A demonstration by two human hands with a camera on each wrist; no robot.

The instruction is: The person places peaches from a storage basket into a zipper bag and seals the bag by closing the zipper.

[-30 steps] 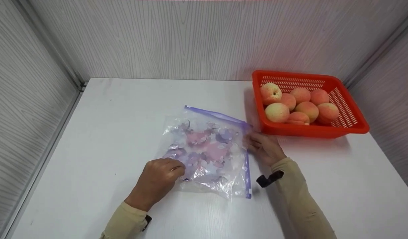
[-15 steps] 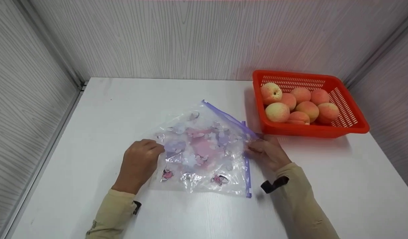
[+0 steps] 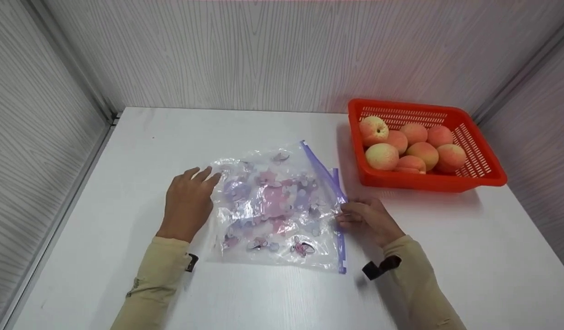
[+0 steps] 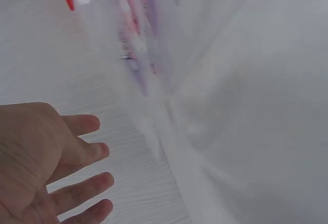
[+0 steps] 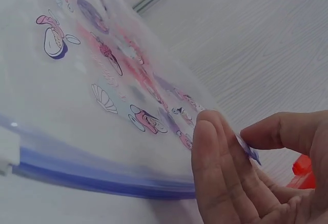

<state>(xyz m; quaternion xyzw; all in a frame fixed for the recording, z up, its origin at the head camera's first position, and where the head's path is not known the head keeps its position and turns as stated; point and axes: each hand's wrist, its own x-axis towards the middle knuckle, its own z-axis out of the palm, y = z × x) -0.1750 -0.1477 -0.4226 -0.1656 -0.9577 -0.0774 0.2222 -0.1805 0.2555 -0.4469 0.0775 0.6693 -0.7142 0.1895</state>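
Observation:
A clear zip bag (image 3: 275, 201) with pink and purple prints lies on the white table. Its mouth faces right, and the upper purple zip strip (image 3: 325, 170) slants away from the lower one. My right hand (image 3: 369, 220) pinches the bag at this purple edge; in the right wrist view the thumb and fingers (image 5: 220, 167) hold it between them. My left hand (image 3: 188, 204) is at the bag's left edge with fingers spread. The left wrist view shows that left hand (image 4: 46, 162) holding nothing, beside the blurred plastic (image 4: 148, 80) of the bag.
A red plastic basket (image 3: 433, 183) with several peaches (image 3: 422, 156) stands at the back right, just beyond my right hand. Pale wood-grain panels (image 3: 227, 55) rise behind the table (image 3: 149, 133) and at both sides.
My left hand has moved left and away along the bag, and its fingers have spread off the plastic. The bag has flattened out leftward. My right hand has shifted slightly nearer, still pinching the edge.

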